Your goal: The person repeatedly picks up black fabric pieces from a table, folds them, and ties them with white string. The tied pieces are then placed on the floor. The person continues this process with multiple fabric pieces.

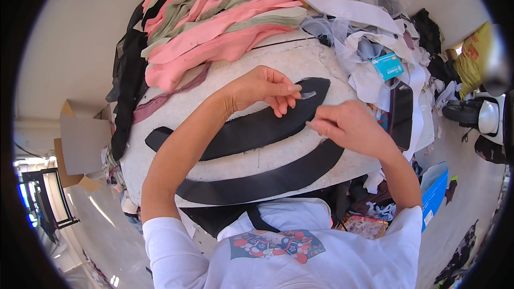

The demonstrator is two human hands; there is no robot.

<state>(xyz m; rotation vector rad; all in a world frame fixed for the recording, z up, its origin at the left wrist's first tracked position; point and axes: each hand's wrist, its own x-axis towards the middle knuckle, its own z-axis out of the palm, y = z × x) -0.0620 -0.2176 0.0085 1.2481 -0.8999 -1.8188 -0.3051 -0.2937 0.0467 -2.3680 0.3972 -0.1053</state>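
In the centre of the frame, the left hand (266, 90) bends over a black strip (251, 131), and its thumb and forefinger are pinching a small translucent piece (308, 95). This piece lies above the pointed right end of the strip. The right hand (352, 127) is just to the right of it, with its fingers curled and the thumb and forefinger pressed together close to the edge of the same strip; I cannot tell whether something thin is between them.

The black strip runs from the left of the centre, where the left forearm passes over it, up to the right of the centre. Below it, a second black strip (257, 184) curves almost in parallel, near the lower edge of the white table (313, 64).

In the upper left of the frame, a pile of pink and grey-green fabric pieces (214, 37) lies on the table, with dark cloth (128, 91) hanging at its left side. In the upper right there are white strips (348, 9), a small blue box (387, 66) and, below this box, a dark flat object (401, 118). At the far left stands an open cardboard box (85, 142), and at the upper right edge is a yellow bag (474, 59).
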